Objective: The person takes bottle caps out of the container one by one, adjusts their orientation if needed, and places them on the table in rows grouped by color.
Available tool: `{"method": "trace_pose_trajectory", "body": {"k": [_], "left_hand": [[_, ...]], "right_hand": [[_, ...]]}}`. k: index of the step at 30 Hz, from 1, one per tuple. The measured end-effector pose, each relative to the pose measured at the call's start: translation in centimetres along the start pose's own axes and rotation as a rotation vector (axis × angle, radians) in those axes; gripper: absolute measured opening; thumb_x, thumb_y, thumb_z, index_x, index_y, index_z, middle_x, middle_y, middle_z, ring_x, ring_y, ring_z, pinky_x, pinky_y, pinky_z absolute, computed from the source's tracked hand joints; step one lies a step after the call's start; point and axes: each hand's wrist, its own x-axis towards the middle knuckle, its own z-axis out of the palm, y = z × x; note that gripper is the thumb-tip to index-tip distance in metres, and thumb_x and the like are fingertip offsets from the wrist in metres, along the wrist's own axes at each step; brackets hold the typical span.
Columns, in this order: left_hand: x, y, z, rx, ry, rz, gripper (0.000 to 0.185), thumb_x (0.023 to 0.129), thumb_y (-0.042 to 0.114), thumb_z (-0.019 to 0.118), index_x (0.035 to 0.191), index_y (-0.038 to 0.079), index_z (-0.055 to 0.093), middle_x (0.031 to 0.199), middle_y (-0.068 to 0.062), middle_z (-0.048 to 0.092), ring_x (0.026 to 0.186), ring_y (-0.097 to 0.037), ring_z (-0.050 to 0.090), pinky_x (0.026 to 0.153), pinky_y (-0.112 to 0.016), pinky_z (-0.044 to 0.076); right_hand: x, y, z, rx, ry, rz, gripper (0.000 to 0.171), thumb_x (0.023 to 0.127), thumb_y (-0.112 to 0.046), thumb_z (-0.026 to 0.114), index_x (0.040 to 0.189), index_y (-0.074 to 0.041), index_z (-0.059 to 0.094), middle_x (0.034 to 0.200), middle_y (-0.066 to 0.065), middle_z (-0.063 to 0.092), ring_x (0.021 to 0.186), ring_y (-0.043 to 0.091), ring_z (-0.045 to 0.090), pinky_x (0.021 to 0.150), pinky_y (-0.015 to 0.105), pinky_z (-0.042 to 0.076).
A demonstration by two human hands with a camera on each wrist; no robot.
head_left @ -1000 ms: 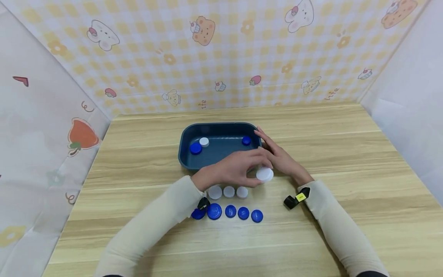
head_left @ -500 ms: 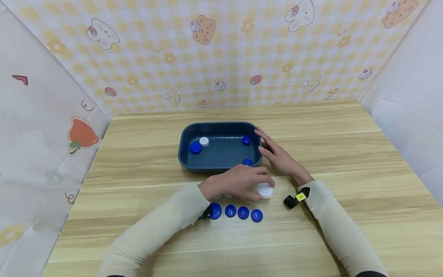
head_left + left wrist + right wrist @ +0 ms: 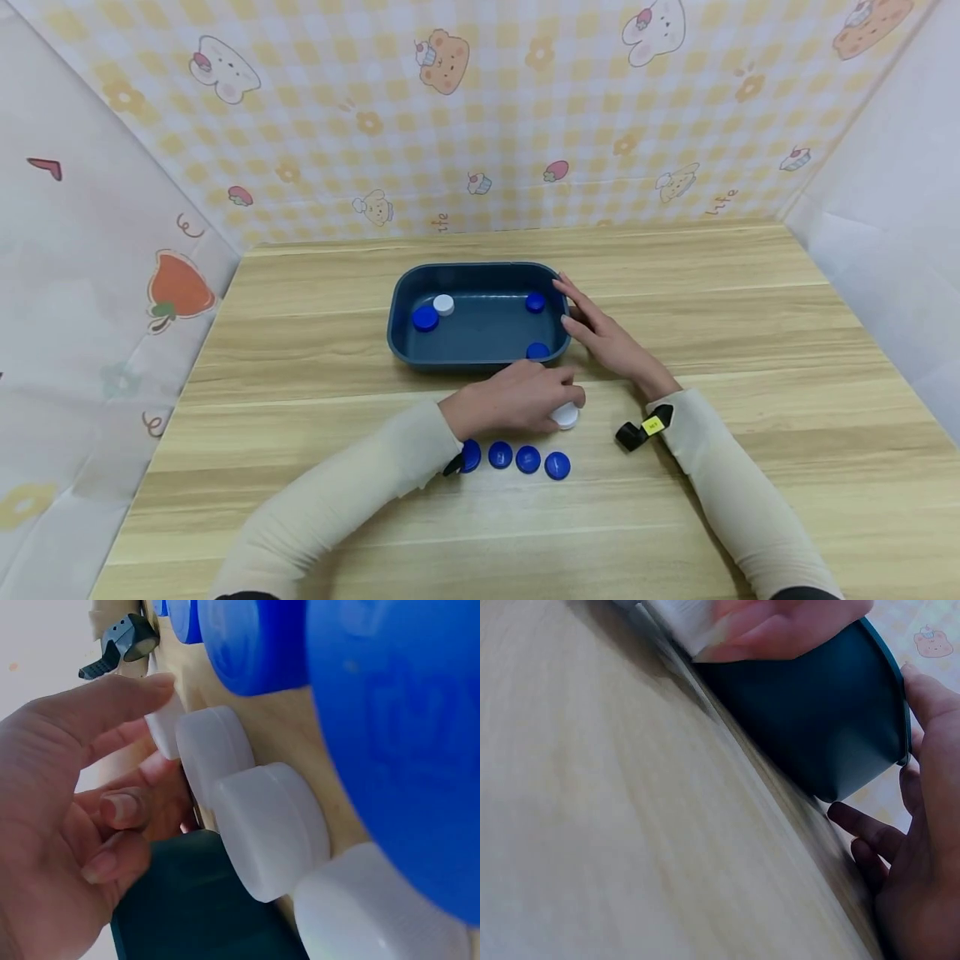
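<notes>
My left hand (image 3: 517, 398) pinches a white bottle cap (image 3: 566, 416) at the table, just in front of a dark teal bin (image 3: 480, 364). In the left wrist view, this cap (image 3: 166, 727) lies between thumb and fingers at the end of a row of white caps (image 3: 274, 832). Head-on, the hand hides that row. Closer to me runs a row of blue caps (image 3: 528, 459), its left end covered by the left sleeve. My right hand (image 3: 611, 343) rests against the bin's right wall, fingers extended; in the right wrist view its fingers (image 3: 870, 829) touch the bin's side.
Inside the bin lie a white cap (image 3: 443, 305) and three blue caps (image 3: 425, 318). A patterned cloth wall (image 3: 480, 125) stands behind the wooden table (image 3: 712, 317), with white sheets on both sides. Each wrist wears a black camera (image 3: 632, 436).
My left hand has come down from the bin's near right corner toward the table, then slightly left, with the white cap in it. My right hand stays at the bin.
</notes>
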Motion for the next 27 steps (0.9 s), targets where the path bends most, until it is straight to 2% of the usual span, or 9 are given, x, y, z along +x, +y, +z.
{"method": "trace_pose_trajectory", "body": {"k": [7,12,21,24,27], "left_hand": [[0.1,0.1,-0.1,0.033,-0.046,-0.012,0.039,0.087,0.034,0.07,0.124,0.025,0.061,0.115,-0.001,0.058,0.082,-0.013,0.054,0.072,-0.023,0.043],[0.0,0.1,0.2,0.052,-0.047,-0.005,0.039,0.087,0.033,0.071,0.124,0.025,0.061,0.115,-0.001,0.058,0.081,-0.012,0.055,0.07,-0.022,0.044],[-0.2,0.0,0.2,0.026,-0.041,-0.002,0.042,0.086,0.034,0.072,0.125,0.026,0.06,0.115,-0.001,0.055,0.079,-0.011,0.053,0.069,-0.021,0.043],[-0.3,0.1,-0.1,-0.009,-0.025,-0.01,0.044,0.085,0.035,0.072,0.126,0.027,0.059,0.118,0.0,0.055,0.082,-0.01,0.053,0.071,-0.021,0.044],[-0.6,0.1,-1.1,-0.08,0.008,-0.011,0.042,0.085,0.036,0.072,0.125,0.027,0.061,0.118,0.002,0.055,0.087,-0.01,0.053,0.073,-0.023,0.045]], "right_hand": [[0.0,-0.1,0.0,-0.001,0.001,0.015,0.054,0.104,-0.015,0.039,0.154,-0.014,0.017,0.16,0.003,0.001,0.141,0.029,0.019,0.109,0.05,0.022],[0.0,-0.1,0.0,-0.006,0.002,0.019,0.054,0.104,-0.015,0.039,0.154,-0.014,0.017,0.16,0.003,0.001,0.141,0.03,0.02,0.109,0.051,0.022],[0.0,0.0,-0.1,-0.019,-0.001,0.023,0.054,0.104,-0.016,0.039,0.154,-0.014,0.017,0.16,0.004,0.001,0.141,0.032,0.02,0.108,0.052,0.022],[0.0,-0.1,-0.1,-0.011,-0.002,0.019,0.054,0.104,-0.015,0.039,0.154,-0.014,0.017,0.16,0.004,0.001,0.141,0.031,0.019,0.108,0.052,0.023],[0.0,-0.1,-0.1,-0.007,-0.006,0.012,0.054,0.104,-0.014,0.039,0.153,-0.013,0.017,0.16,0.004,0.001,0.141,0.031,0.02,0.108,0.051,0.023]]}}
